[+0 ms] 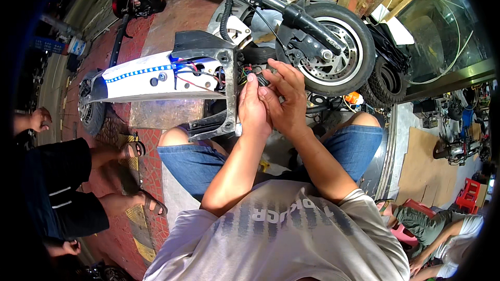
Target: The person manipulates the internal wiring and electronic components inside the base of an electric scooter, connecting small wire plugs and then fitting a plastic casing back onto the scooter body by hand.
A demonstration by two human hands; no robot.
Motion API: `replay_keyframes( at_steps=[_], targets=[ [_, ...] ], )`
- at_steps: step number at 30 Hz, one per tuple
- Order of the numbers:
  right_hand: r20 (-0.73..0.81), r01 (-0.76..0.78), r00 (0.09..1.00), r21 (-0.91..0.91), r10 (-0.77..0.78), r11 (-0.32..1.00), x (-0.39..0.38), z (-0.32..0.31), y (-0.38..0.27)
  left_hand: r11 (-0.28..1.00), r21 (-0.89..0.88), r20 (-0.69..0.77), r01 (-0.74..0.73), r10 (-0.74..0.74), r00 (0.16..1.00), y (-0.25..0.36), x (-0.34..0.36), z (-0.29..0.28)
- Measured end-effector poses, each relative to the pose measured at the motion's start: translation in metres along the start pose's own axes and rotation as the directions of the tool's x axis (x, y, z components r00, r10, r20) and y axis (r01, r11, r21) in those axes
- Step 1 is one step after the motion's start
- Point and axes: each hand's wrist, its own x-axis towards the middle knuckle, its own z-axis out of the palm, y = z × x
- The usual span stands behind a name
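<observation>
Both my hands meet at the front end of an opened electric scooter body (140, 79), right beside a bundle of thin coloured wires (247, 74). My left hand (253, 108) is closed, its thumb pressed up against the wires. Against it, my right hand (287, 99) pinches at the same bundle, with some fingers partly raised; exactly what lies between the fingertips is hidden. The white scooter body lies with its open side toward me, a lit blue light strip (138, 73) along it. Its black end frame (229, 93) stands just left of my hands.
A front wheel (333, 49) with a brake disc and black fork (297, 14) lies just beyond my right hand. Loose tyres (388, 80) lie to its right. Someone in black shorts (65, 164) stands at left; another person (453, 239) sits at lower right near a red stool (469, 195).
</observation>
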Motion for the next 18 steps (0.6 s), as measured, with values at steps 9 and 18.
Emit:
replay_keyframes(
  at_steps=[9,18],
  targets=[
    [0.100,0.003,0.995,0.018,-0.005,1.000,0.010,-0.009,0.000,0.995,0.094,0.080,-0.022,0.014,0.997,-0.003,0.008,-0.016],
    [0.187,-0.083,0.980,0.095,0.064,0.992,0.014,-0.008,0.001,0.995,0.104,-0.020,0.003,-0.001,1.000,0.003,-0.002,0.002]
  ],
)
